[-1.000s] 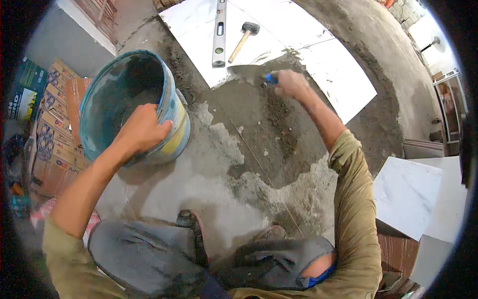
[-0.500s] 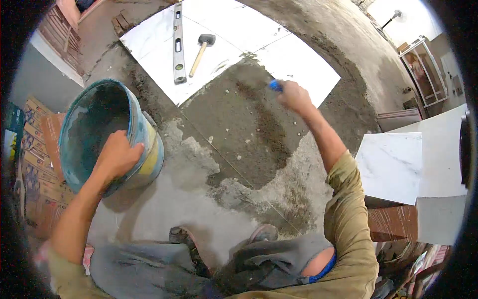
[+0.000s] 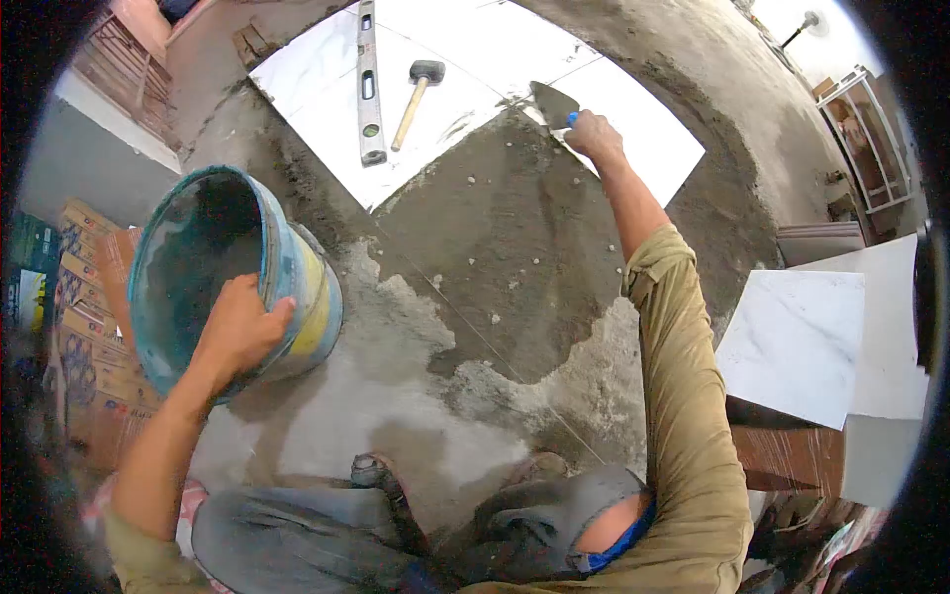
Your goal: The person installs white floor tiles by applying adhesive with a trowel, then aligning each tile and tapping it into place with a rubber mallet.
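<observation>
My left hand is closed over the near rim of a blue-green bucket, which tilts so its mouth faces me. The bucket's inside is coated with grey residue. In my right hand is the blue handle of a trowel, its pointed blade lying over the white floor tiles near their inner corner. Below the blade spreads a patch of wet grey mortar with small pale lumps. On the laid white tiles rest a spirit level and a rubber mallet with a wooden handle.
A loose marbled tile lies on a stack at the right, above a wrapped cardboard box. Cardboard boxes stand left of the bucket. A thin string crosses the mortar and floor diagonally. My feet are just below.
My right hand has moved up, and the trowel blade now shows plainly over the tile corner. My left hand stays on the bucket rim. The whole view has shifted slightly.
</observation>
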A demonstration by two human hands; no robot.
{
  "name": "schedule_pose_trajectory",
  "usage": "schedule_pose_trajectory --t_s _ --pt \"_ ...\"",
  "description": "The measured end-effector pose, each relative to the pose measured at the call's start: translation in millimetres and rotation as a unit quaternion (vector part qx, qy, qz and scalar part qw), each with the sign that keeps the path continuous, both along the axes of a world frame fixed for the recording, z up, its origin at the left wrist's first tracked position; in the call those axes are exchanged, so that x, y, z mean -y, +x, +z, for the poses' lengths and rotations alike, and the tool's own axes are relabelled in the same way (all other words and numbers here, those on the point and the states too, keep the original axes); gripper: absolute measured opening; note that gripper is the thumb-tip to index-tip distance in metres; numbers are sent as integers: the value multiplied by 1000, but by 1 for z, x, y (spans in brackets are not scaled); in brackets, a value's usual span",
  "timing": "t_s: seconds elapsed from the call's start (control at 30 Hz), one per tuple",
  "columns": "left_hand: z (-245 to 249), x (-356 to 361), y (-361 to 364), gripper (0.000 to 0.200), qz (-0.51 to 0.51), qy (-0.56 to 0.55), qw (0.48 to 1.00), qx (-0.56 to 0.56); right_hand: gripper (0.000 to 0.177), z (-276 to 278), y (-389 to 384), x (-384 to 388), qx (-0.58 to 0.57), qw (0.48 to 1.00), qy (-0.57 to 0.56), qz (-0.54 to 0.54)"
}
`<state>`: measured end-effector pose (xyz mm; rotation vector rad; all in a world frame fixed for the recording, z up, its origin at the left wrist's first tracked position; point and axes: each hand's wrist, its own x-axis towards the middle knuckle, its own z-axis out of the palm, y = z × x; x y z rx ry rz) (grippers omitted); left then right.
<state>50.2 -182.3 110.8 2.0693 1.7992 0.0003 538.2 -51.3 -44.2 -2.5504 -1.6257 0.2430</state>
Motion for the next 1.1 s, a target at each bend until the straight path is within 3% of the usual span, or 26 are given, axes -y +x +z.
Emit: schedule_pose_trajectory --t_s 0.1,0.17,0.23,0.37,0.4,0.47,0.5,0.53,0.63,0.67,0.7,0.77,0.8,0.87,0.93,1.0,1.07,1.1 --pt "-6 -5 -7 41 8 -19 1000 -7 44 -5 10 -8 -31 999 -41 10" --pt "-26 -8 -22 43 -37 37 998 -22 45 -9 8 -7 -70 994 -81 13" --pt "-31 -10 -26 44 -39 19 999 -19 47 -13 7 2 -12 1000 9 11" --pt "-10 -6 -11 47 -13 -35 999 21 41 -3 -21 -4 15 998 -14 53" --pt "-14 -8 -15 47 -17 -29 999 18 40 -3 -29 3 -28 994 18 100" --pt "-29 -14 -27 47 -61 -8 998 2 33 3 -67 6 -47 987 -61 139" --pt "-24 -12 -26 47 -62 -1 998 0 27 -16 -81 7 3 977 -25 212" --pt "-19 -10 -22 46 -78 -1 997 -4 22 16 -115 33 17 969 -80 235" --pt "-25 -9 -26 45 -93 -8 996 -10 22 1 -165 75 34 927 8 374" --pt "-26 -12 -26 45 -89 -17 996 -14 21 20 -176 93 32 925 -46 377" --pt "-24 -12 -25 45 -101 -13 995 -10 23 26 -172 118 36 907 45 416" --pt "-23 -5 -24 45 -98 31 994 -28 28 43 -161 171 -59 919 163 355" --pt "-20 -4 -23 45 -103 30 994 -21 28 42 -157 196 -53 921 159 351" --pt "-10 2 -17 46 -99 23 995 -19 31 37 -143 251 -115 941 245 205" --pt "-17 -3 -24 44 -126 29 991 -27 31 -7 -115 307 -145 969 125 158" --pt "-13 -1 -18 42 -152 38 987 -40 27 -8 -91 354 -144 988 -45 24" --pt "5 3 -11 39 -144 -10 990 -6 26 -47 -56 409 -172 977 107 -70" --pt "1 1 -12 39 -145 -14 989 -4 26 -46 -40 422 -230 948 101 -196"
